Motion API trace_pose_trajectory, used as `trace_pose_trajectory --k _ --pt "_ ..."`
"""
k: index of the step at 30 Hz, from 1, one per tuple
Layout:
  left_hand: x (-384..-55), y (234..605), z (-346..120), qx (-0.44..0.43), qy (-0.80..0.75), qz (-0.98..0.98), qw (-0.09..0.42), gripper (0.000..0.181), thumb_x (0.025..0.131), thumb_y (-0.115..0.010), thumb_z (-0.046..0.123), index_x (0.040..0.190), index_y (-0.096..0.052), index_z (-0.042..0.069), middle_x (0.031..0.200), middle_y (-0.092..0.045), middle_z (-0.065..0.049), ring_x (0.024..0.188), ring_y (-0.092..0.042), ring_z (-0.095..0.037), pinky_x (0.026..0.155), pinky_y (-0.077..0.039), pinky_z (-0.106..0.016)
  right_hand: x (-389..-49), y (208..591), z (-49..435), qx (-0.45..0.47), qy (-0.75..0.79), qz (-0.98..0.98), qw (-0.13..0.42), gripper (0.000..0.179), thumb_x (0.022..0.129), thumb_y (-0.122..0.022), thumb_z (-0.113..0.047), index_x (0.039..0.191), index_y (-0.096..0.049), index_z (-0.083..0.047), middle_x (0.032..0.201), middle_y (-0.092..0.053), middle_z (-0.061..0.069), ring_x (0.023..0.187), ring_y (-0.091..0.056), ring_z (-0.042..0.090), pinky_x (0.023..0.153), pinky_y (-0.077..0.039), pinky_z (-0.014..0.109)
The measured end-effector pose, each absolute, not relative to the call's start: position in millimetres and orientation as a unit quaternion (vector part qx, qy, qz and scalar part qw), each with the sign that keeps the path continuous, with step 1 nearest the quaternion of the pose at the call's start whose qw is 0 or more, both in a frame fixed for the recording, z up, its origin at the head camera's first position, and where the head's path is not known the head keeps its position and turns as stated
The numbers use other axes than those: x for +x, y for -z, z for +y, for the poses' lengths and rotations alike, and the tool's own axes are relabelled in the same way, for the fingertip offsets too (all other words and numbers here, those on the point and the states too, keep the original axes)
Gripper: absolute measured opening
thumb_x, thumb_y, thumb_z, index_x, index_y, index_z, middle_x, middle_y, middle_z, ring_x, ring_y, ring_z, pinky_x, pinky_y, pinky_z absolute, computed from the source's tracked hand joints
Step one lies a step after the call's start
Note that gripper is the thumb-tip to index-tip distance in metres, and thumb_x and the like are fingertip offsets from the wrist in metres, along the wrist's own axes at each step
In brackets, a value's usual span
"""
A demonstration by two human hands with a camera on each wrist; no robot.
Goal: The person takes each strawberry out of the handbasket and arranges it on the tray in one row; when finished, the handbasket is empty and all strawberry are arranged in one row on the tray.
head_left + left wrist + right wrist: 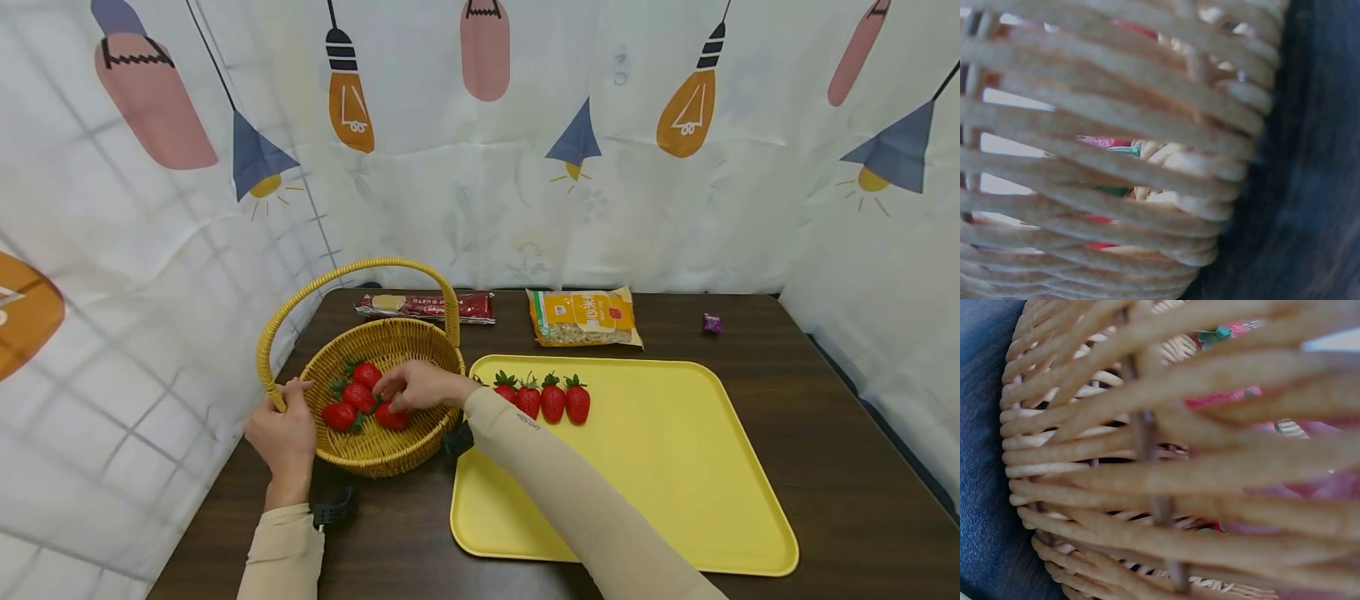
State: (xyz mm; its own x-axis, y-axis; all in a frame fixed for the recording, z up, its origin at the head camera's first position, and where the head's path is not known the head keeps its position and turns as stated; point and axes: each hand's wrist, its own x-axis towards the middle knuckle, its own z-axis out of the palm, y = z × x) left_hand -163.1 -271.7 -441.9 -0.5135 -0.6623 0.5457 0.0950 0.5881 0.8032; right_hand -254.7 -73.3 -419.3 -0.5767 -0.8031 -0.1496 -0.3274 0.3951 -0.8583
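Observation:
A yellow wicker basket [382,462] with a tall arched handle stands on the left of the table, several red strawberries [341,417] inside it. My left hand [285,429] grips its left side, at the foot of the handle. Reaching over the right rim, my right hand [420,385] pinches a strawberry [392,417] in the basket; the fingertips partly cover it. Both wrist views are filled by the woven wall [1104,119] of the basket, with bits of red and green seen through the gaps. In the right wrist view, blurred strands [1210,481] hide the fingers.
Right of the basket lies a yellow tray [645,483], with several strawberries [552,402] in a row along its upper left. Behind are a dark red snack packet [472,307], a yellow grain bag [585,317] and a small purple wrapped piece [712,323]. A patterned curtain surrounds the table.

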Motion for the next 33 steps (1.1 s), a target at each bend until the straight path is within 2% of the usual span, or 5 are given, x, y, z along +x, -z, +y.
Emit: trace_pose_trajectory --k 4,10,12,22,33 --pt "-162.9 442.4 -272.1 0.183 0.414 -0.765 0.458 0.039 0.097 -0.052 0.023 0.076 -0.078 0.001 0.072 -0.071 -0.017 0.058 -0.045 0.016 0.057 -0.033 -0.018 -254.6 420.7 -74.4 -0.397 0.372 0.788 0.287 0.035 0.088 -0.070 -0.006 0.123 -0.068 -0.010 0.120 -0.067 0.002 0.109 -0.060 0.009 0.086 -0.047 0.019" --pt "-161.4 441.9 -272.8 0.181 0.403 -0.771 0.459 0.039 0.097 -0.054 0.026 0.075 -0.078 0.004 0.046 -0.042 0.026 0.041 -0.030 0.001 0.048 -0.024 -0.023 -252.8 420.8 -74.9 -0.417 0.348 0.772 0.331 0.031 0.087 -0.072 -0.006 0.118 -0.070 -0.008 0.112 -0.069 -0.002 0.100 -0.060 0.005 0.084 -0.048 0.019" --pt "-161.0 441.5 -272.5 0.181 0.404 -0.770 0.459 0.039 0.097 -0.054 0.027 0.076 -0.078 0.004 0.045 -0.039 0.030 0.042 -0.030 0.000 0.049 -0.024 -0.024 -252.3 420.5 -74.8 -0.422 0.343 0.764 0.348 0.030 0.087 -0.072 -0.006 0.117 -0.071 -0.008 0.110 -0.069 -0.004 0.098 -0.060 0.003 0.085 -0.047 0.018" --pt "-162.3 442.6 -272.9 0.180 0.407 -0.765 0.465 0.039 0.096 -0.054 0.024 0.075 -0.077 0.002 0.061 -0.064 -0.017 0.050 -0.039 0.006 0.053 -0.028 -0.022 -248.7 419.7 -76.6 -0.434 0.324 0.713 0.446 0.028 0.086 -0.071 -0.003 0.114 -0.071 -0.007 0.104 -0.070 -0.005 0.090 -0.060 0.003 0.080 -0.051 0.021" --pt "-161.4 440.7 -271.4 0.178 0.415 -0.764 0.460 0.039 0.097 -0.053 0.022 0.077 -0.077 -0.002 0.081 -0.072 -0.019 0.064 -0.044 0.018 0.061 -0.034 -0.018 -248.6 421.5 -77.0 -0.424 0.334 0.684 0.490 0.028 0.090 -0.067 -0.004 0.117 -0.071 -0.010 0.106 -0.071 -0.006 0.084 -0.060 0.006 0.074 -0.054 0.027"
